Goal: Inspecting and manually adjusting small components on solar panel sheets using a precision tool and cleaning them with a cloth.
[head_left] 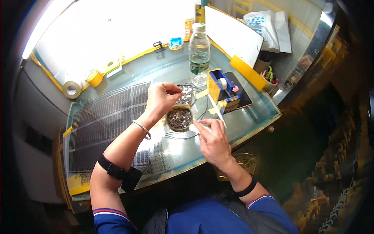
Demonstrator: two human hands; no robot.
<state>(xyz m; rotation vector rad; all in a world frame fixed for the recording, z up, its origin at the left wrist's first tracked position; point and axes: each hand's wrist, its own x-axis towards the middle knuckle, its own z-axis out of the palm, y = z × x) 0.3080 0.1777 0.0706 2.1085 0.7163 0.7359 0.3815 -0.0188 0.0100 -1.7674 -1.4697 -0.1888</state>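
Observation:
My left hand (161,99) is raised over the table with its thumb and fingertips pinched together. What it pinches, if anything, is too small to make out. Beneath those fingertips lies a squarish container of small silvery pieces (185,93). Just nearer stands a round tub (169,125) full of small dark and shiny bits. My right hand (213,143) is beside that tub, fingers closed at the tips around something pale I cannot name. A slim white stick (216,110) slants beside this hand; I cannot tell whether the hand holds it.
Dark gridded sheets (105,128) cover the left of the glass-topped table (175,152). Behind the containers stand a plastic bottle (199,58) and a blue and yellow tape dispenser (223,87). Tape rolls (71,89) sit at the far left, a pen cup (269,82) at the right.

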